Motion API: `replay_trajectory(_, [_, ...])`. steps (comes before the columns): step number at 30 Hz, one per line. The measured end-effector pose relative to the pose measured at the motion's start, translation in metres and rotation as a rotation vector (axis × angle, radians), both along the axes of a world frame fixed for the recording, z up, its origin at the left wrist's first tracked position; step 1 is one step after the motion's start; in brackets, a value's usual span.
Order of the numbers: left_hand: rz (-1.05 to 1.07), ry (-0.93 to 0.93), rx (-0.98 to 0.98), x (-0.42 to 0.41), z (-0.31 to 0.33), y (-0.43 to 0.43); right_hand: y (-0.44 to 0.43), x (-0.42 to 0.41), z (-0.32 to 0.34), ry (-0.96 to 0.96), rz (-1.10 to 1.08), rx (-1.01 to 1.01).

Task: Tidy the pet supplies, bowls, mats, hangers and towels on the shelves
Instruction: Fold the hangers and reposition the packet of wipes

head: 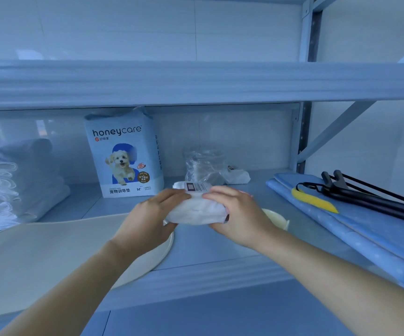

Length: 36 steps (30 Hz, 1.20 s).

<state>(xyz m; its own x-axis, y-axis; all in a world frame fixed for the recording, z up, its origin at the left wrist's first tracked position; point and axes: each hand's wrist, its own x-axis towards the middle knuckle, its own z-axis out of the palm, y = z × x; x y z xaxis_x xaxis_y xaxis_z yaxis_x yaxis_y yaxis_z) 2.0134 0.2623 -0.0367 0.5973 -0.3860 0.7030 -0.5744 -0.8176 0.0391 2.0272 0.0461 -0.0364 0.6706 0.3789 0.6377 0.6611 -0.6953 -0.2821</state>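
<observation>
Head view: task approx. half done, by my read. Towels (7, 185) stacked far left. Honeycare bag (123, 154) upright at back. Blue mat (366, 229) at right w/ black hangers (375, 197) lying on it.

Left to sort:
- crumpled clear plastic bag (203, 166) at mid-back
- cream mat (50, 251) overhanging the shelf (196, 275) near edge, left
- small bowl (277, 218) just right of the hands

White pack (196, 209) is mid-shelf, near side, between both hands. Left hand (152, 214) grip curls round its left end; right hand (237, 214) grip curls over its right end, fingers on top. Can't tell if it's lifted or resting.

Pack: soft, white, pillowy, printed label on far top. Prob. light & squashy.
</observation>
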Motion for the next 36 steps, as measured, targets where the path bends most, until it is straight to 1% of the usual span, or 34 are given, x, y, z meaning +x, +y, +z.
replay_trajectory(3, [-0.042, -0.069, -0.02, 0.009, 0.017, -0.012, -0.009, 0.002, 0.019, 0.025, -0.031, 0.014])
replay_trajectory(6, [-0.065, -0.11, -0.038, 0.023, 0.024, -0.028, -0.02, 0.011, 0.029, -0.032, -0.03, -0.027])
replay_trajectory(9, [-0.083, -0.129, -0.019, 0.04, 0.025, -0.047, -0.032, 0.022, 0.035, -0.082, -0.031, -0.051])
replay_trajectory(15, [-0.114, -0.144, 0.01, 0.084, 0.03, -0.083, -0.066, 0.056, 0.042, -0.104, -0.029, 0.016])
replay_trajectory(19, [-0.146, -0.167, 0.006, 0.12, 0.036, -0.104, -0.089, 0.091, 0.049, -0.117, -0.043, 0.015])
replay_trajectory(23, [-0.232, -0.068, -0.027, 0.157, 0.041, -0.118, -0.113, 0.125, 0.057, -0.109, -0.067, -0.021])
replay_trajectory(25, [-0.202, -0.01, -0.023, 0.174, 0.041, -0.117, -0.123, 0.14, 0.058, -0.116, -0.076, -0.019])
replay_trajectory(29, [-0.051, 0.078, 0.022, 0.209, 0.041, -0.111, -0.141, 0.167, 0.06, -0.116, -0.121, -0.027])
replay_trajectory(36, [0.159, 0.197, 0.183, 0.256, 0.034, -0.118, -0.157, 0.218, 0.06, -0.089, -0.164, -0.035])
